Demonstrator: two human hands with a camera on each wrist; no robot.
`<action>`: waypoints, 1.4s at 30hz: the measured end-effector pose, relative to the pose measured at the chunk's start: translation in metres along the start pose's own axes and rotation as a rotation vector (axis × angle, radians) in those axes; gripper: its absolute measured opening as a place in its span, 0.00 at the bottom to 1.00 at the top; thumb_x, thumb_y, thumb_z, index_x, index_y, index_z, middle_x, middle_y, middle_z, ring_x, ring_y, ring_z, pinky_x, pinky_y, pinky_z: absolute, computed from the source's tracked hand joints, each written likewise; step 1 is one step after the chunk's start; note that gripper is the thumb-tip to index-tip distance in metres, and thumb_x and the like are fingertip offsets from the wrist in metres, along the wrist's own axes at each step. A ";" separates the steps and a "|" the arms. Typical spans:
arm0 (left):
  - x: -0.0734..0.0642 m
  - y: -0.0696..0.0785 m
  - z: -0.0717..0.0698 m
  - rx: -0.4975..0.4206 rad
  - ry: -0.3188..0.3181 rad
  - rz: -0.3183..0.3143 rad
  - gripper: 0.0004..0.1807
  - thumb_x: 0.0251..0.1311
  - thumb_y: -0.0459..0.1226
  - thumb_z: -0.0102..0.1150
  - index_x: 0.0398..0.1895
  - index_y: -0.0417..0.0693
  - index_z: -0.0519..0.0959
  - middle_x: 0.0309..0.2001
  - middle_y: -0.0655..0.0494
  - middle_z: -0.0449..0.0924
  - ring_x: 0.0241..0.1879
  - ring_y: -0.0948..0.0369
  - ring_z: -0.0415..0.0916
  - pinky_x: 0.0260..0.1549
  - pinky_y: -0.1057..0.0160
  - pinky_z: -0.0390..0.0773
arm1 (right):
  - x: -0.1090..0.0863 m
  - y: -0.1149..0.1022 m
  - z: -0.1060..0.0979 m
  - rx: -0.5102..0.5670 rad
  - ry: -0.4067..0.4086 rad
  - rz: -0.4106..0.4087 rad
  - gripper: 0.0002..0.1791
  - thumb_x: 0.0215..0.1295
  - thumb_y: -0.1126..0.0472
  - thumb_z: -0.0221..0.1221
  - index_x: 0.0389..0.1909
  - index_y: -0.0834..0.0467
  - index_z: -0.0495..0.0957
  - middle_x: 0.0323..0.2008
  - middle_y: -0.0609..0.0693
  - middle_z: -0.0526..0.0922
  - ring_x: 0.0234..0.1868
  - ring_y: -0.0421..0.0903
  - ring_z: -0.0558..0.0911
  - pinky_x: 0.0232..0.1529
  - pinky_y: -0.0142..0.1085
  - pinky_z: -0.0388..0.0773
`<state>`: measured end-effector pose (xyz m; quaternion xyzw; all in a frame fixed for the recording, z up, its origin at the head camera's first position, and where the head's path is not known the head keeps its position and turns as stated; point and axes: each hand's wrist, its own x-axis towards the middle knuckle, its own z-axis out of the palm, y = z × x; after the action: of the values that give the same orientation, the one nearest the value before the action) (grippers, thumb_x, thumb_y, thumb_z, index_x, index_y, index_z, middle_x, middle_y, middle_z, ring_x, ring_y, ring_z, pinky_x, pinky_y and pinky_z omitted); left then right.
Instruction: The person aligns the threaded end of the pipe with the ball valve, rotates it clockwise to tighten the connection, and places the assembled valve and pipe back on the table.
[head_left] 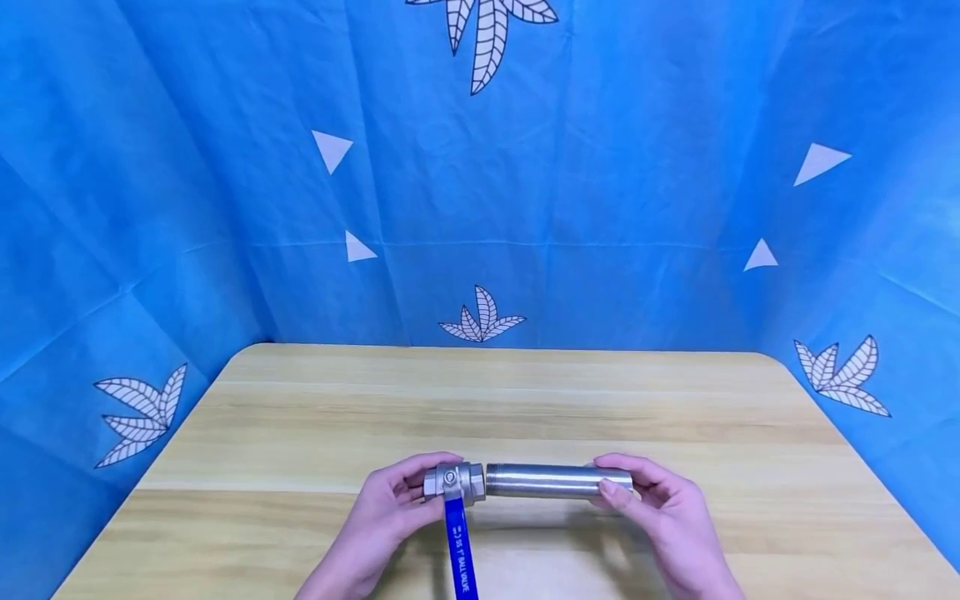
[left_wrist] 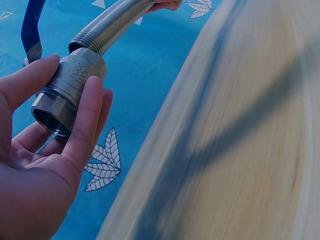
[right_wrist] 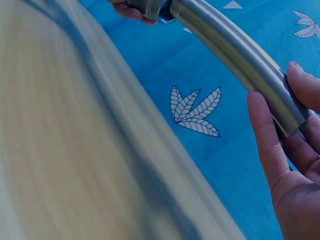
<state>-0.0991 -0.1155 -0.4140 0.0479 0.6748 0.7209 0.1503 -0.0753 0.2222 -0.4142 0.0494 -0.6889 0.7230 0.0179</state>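
Because I can only watch the weight and not feel it, I judge by the look of the metal, starting on the left. The left hand (head_left: 386, 508) pinches the valve (head_left: 471, 483) between thumb and fingers, holding it up off the table (head_left: 300, 408). I expect the valve to be heavy for its bulk, rigid and hard to damage. Its flat-sided end (head_left: 431, 483) should give a surer hold than a round one would. The blue handle (head_left: 460, 546) juts toward the near side, likely pulling the weight off centre; I would grip the body and leave the handle free.

Just right of the valve is the threaded end (head_left: 496, 480) of the pipe (head_left: 555, 482), nearly in line with it; I cannot tell whether the two touch. The pipe looks stiff and moderately heavy, its smooth, shiny wall apt to slip, its threads the one part I would guard from knocks. The right hand (head_left: 675, 517) grips it by the plain end, thumb on the near side. That seems sound, though front-heavy; a hold nearer the middle would balance better.
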 end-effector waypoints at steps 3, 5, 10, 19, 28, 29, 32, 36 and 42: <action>-0.001 0.000 0.000 -0.004 -0.009 0.008 0.33 0.60 0.31 0.74 0.71 0.39 0.78 0.62 0.44 0.83 0.59 0.51 0.83 0.58 0.63 0.84 | -0.002 0.002 0.001 -0.011 0.006 0.016 0.16 0.72 0.72 0.64 0.59 0.71 0.83 0.46 0.47 0.92 0.43 0.43 0.92 0.49 0.39 0.90; -0.001 -0.001 0.000 -0.005 -0.017 0.010 0.33 0.60 0.31 0.74 0.71 0.38 0.78 0.62 0.44 0.83 0.60 0.51 0.83 0.59 0.63 0.83 | -0.003 0.003 0.000 -0.021 0.007 0.027 0.16 0.72 0.72 0.64 0.59 0.70 0.83 0.45 0.47 0.92 0.42 0.43 0.92 0.48 0.39 0.90; -0.001 0.000 -0.002 0.001 -0.020 0.007 0.32 0.61 0.32 0.73 0.71 0.39 0.78 0.61 0.45 0.83 0.59 0.52 0.83 0.59 0.63 0.83 | 0.000 0.006 0.000 -0.020 -0.024 0.022 0.17 0.74 0.71 0.63 0.60 0.70 0.82 0.46 0.47 0.92 0.42 0.45 0.92 0.49 0.39 0.89; -0.002 0.003 -0.003 0.011 -0.014 -0.006 0.32 0.60 0.32 0.75 0.69 0.40 0.79 0.60 0.45 0.83 0.57 0.52 0.83 0.58 0.62 0.83 | 0.007 0.006 0.001 0.041 -0.069 -0.010 0.15 0.74 0.74 0.61 0.58 0.71 0.82 0.48 0.47 0.91 0.47 0.40 0.89 0.51 0.42 0.90; 0.000 0.006 -0.006 0.011 -0.007 -0.015 0.31 0.63 0.35 0.74 0.70 0.42 0.80 0.64 0.45 0.82 0.60 0.53 0.83 0.60 0.65 0.82 | 0.017 0.000 0.005 0.079 -0.061 0.005 0.14 0.74 0.73 0.61 0.57 0.68 0.84 0.49 0.49 0.91 0.48 0.42 0.89 0.52 0.43 0.90; 0.000 0.007 -0.006 0.009 -0.002 -0.015 0.31 0.63 0.35 0.75 0.70 0.42 0.79 0.64 0.45 0.82 0.60 0.53 0.83 0.60 0.66 0.83 | 0.019 0.000 0.006 0.084 -0.063 -0.001 0.14 0.74 0.73 0.62 0.56 0.67 0.85 0.48 0.50 0.91 0.48 0.42 0.89 0.52 0.43 0.90; 0.000 0.009 -0.007 -0.001 0.006 -0.017 0.31 0.64 0.36 0.75 0.70 0.42 0.80 0.64 0.45 0.82 0.60 0.53 0.84 0.59 0.65 0.83 | 0.023 -0.001 0.008 0.096 -0.077 -0.022 0.13 0.73 0.74 0.61 0.55 0.66 0.86 0.48 0.50 0.91 0.47 0.42 0.89 0.51 0.43 0.90; -0.002 0.010 -0.008 -0.007 -0.007 -0.012 0.31 0.63 0.35 0.75 0.70 0.41 0.79 0.65 0.44 0.81 0.60 0.53 0.83 0.59 0.65 0.84 | 0.024 0.001 0.010 0.106 -0.086 -0.024 0.14 0.73 0.75 0.61 0.55 0.65 0.86 0.48 0.50 0.90 0.47 0.42 0.89 0.51 0.43 0.90; -0.002 0.009 -0.009 -0.017 -0.011 -0.009 0.31 0.63 0.34 0.75 0.70 0.41 0.80 0.65 0.45 0.82 0.61 0.53 0.82 0.60 0.66 0.83 | 0.024 0.002 0.012 0.121 -0.080 -0.011 0.14 0.73 0.75 0.61 0.55 0.65 0.86 0.48 0.50 0.90 0.48 0.43 0.89 0.51 0.43 0.91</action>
<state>-0.1006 -0.1250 -0.4052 0.0475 0.6679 0.7257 0.1579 -0.0985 0.2093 -0.4131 0.0827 -0.6439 0.7606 -0.0087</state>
